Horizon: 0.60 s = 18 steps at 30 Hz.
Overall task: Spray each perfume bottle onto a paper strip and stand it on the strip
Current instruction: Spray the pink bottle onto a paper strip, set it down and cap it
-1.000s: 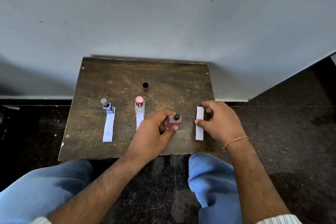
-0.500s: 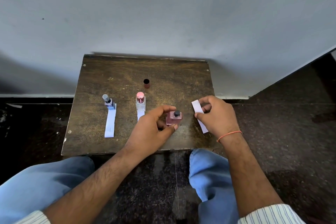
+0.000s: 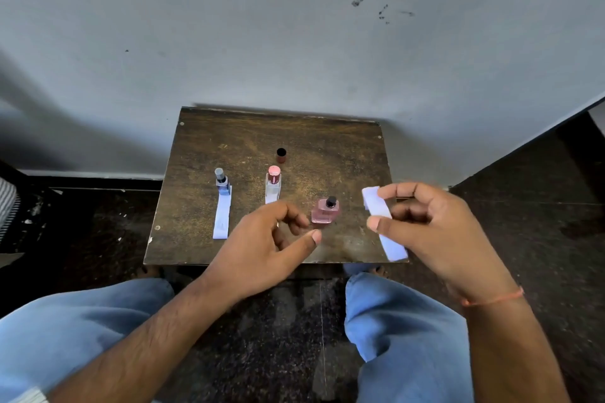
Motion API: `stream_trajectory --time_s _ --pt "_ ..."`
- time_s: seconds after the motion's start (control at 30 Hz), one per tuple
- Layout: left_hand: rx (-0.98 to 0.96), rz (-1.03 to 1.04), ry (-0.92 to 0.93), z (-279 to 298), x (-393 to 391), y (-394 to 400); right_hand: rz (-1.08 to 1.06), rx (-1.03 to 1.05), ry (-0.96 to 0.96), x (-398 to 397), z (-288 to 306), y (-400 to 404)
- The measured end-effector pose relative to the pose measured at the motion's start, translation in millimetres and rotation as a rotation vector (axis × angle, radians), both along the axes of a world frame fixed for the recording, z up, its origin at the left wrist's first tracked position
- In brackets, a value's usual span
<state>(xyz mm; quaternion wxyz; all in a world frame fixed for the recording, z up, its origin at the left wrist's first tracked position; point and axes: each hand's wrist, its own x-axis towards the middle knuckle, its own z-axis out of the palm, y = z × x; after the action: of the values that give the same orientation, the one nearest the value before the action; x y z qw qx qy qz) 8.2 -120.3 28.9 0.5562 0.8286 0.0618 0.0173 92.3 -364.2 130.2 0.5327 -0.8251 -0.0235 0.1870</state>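
Observation:
A pink uncapped perfume bottle (image 3: pixel 324 211) with a black nozzle stands on the brown wooden table (image 3: pixel 347 157). My left hand (image 3: pixel 262 249) hovers just left of it, fingers loosely curled and holding nothing. My right hand (image 3: pixel 435 229) pinches a white paper strip (image 3: pixel 379 216) between thumb and fingers, lifted above the table's right edge. A blue bottle (image 3: pixel 222 181) stands on the far end of its own strip (image 3: pixel 222 217). A clear bottle with a pink cap (image 3: pixel 273 181) stands on another strip, mostly hidden by my left hand.
A dark red cap (image 3: pixel 281 155) stands behind the bottles near the table's middle. The table backs onto a grey wall (image 3: pixel 294 42). My knees in blue trousers (image 3: pixel 393 321) are under the front edge, over dark stone floor (image 3: pixel 523 206).
My left hand has let go of the pink bottle and drawn back slightly. My right hand has lifted the paper strip off the table and raised it to the right.

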Motion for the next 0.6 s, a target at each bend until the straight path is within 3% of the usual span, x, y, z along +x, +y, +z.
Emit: stream_trajectory --time_s 0.17,0.37,0.6 --pt "0.056 -0.138 -0.128 8 -17 24 0.212 0.296 0.113 -45 7 33" --pt "-0.091 -0.338 -0.052 8 -25 49 0.195 0.469 0.327 -55 -30 74" --pt "-0.239 -0.291 0.045 -7 -24 64 0.291 0.592 0.427 -41 -58 89"
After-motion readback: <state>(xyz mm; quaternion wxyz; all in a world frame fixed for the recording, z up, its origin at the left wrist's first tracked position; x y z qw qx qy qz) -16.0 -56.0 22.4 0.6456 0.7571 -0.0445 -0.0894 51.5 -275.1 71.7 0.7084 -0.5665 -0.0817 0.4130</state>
